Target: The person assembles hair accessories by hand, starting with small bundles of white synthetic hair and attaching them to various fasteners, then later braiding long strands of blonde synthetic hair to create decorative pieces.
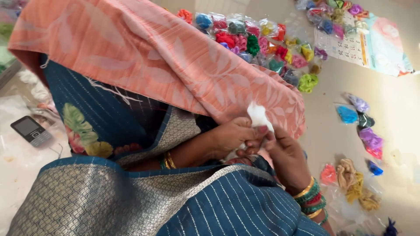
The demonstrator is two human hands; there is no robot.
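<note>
Both hands pinch white tuft (258,116) at peach cloth (175,65) edge: left hand (234,135), right hand (284,153). Step: fixing tuft. Next needs steady hold.

The cloth (144,57) is pink-orange with pale leaf shapes. The dress (236,205) is dark blue with thin light stripes, a gold-grey border and a green and yellow leaf print. The fluff (259,116) is white, and the bangles (309,196) are green, gold and red.
</note>
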